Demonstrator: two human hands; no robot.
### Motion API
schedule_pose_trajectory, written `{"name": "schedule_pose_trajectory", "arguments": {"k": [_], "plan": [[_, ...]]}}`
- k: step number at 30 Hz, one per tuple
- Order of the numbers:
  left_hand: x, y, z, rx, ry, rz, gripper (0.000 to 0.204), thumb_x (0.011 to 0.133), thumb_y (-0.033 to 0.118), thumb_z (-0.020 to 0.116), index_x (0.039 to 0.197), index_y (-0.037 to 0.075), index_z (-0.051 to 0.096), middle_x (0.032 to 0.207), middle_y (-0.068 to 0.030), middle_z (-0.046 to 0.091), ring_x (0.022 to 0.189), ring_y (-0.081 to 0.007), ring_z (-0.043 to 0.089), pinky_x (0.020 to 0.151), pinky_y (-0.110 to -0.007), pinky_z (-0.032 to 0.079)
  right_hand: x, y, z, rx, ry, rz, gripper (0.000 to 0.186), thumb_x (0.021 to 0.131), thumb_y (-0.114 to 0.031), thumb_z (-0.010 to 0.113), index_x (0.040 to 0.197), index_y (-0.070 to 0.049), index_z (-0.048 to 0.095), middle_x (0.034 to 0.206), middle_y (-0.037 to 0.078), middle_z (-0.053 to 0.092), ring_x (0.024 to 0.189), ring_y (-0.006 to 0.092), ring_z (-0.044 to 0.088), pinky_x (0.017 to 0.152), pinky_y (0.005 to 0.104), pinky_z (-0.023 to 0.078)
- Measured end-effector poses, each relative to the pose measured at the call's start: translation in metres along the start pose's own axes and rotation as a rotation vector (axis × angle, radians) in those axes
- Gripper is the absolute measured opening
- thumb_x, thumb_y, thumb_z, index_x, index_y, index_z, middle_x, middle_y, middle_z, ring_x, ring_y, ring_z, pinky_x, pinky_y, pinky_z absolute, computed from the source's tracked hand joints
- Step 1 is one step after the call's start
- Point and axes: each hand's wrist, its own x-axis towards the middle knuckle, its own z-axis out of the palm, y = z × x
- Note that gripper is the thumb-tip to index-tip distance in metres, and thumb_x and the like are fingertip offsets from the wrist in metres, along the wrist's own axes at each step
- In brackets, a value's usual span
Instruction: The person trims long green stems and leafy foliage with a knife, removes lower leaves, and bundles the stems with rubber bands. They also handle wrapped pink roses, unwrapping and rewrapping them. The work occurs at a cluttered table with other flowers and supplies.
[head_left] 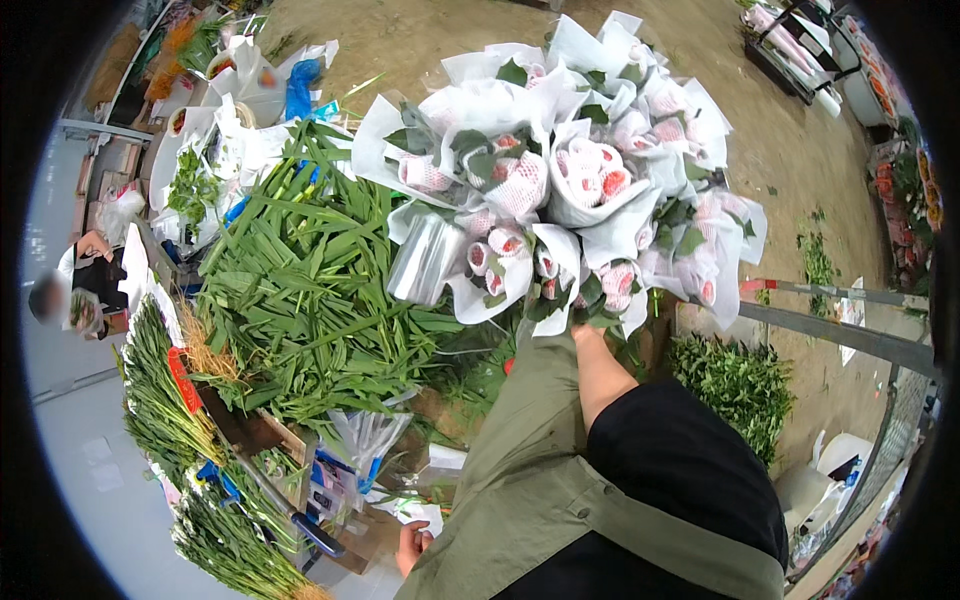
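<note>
A large cluster of wrapped roses (595, 180) fills the upper middle, close in front of me. Pink-red heads sit in white foam nets, with white paper and some clear film around them and green leaves between. My right hand (583, 331) reaches under the cluster's near edge and carries it from below; its fingers are hidden by the wrapping. Low at my left side, my left hand (412, 547) hangs beside the green apron (520, 440), fingers loosely bent and partly covered by the apron. Nothing shows in it. White paper (415, 510) lies just beyond it.
To the left spreads a big heap of cut green leaves (310, 270). White-flowered bunches (170, 400) lie by a long-handled blade (270, 490). At right are a metal rail (840, 335), leafy green stems (730, 390) and a white bucket (840, 460). Another person (95, 285) works far left.
</note>
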Motion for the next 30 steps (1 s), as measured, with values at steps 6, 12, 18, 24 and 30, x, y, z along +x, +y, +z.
{"name": "schedule_pose_trajectory", "arguments": {"k": [6,12,18,24,30], "plan": [[-0.004,0.014,0.015,-0.047,-0.029,0.017,0.012,0.088,0.007,0.054,0.099,0.004,0.057,0.06,0.0034,0.046,0.055,-0.0038,0.037,0.048,-0.022,0.029,-0.065,0.034,-0.034,-0.616,-0.044,-0.683,0.035,0.087,-0.032,0.041,0.095,-0.009,0.065,0.098,0.011,0.065,0.085,0.0298,0.061,0.078,0.0439,0.047],[0.025,0.069,0.038,-0.02,0.007,0.073,0.013,0.087,0.007,0.052,0.099,0.003,0.056,0.061,0.0003,0.049,0.056,-0.005,0.039,0.049,-0.023,0.033,-0.231,-0.021,-0.282,-0.252,-0.369,-0.801,0.029,0.084,-0.025,0.049,0.081,-0.001,0.064,0.082,0.017,0.066,0.073,0.0347,0.063,0.067,0.0441,0.048],[0.041,0.082,0.051,-0.145,0.036,0.202,0.013,0.088,0.009,0.053,0.1,0.006,0.057,0.055,-0.0002,0.046,0.049,-0.0074,0.039,0.047,-0.025,0.033,-0.3,-0.119,-0.44,0.129,0.334,-0.678,0.043,0.084,-0.028,0.062,0.12,-0.011,0.046,0.07,0.012,0.063,0.068,0.0333,0.062,0.06,0.0434,0.046],[0.019,0.075,0.052,-0.345,0.162,0.162,0.015,0.089,0.007,0.053,0.103,0.007,0.056,0.056,0.0031,0.046,0.051,-0.0045,0.038,0.048,-0.022,0.033,-0.253,-0.147,-0.416,-0.182,0.508,-0.682,0.027,0.085,-0.035,0.059,0.101,-0.014,0.053,0.071,0.014,0.064,0.07,0.0368,0.063,0.061,0.0474,0.047],[-0.022,0.012,0.053,-0.494,0.318,0.192,0.012,0.089,0.005,0.052,0.099,0.003,0.057,0.058,0.0066,0.038,0.054,-0.0026,0.032,0.047,-0.022,0.024,-0.245,-0.17,-0.442,-0.181,0.784,-0.856,0.024,0.089,-0.029,0.052,0.083,-0.006,0.054,0.076,0.018,0.063,0.072,0.0396,0.062,0.062,0.05,0.047]]}}
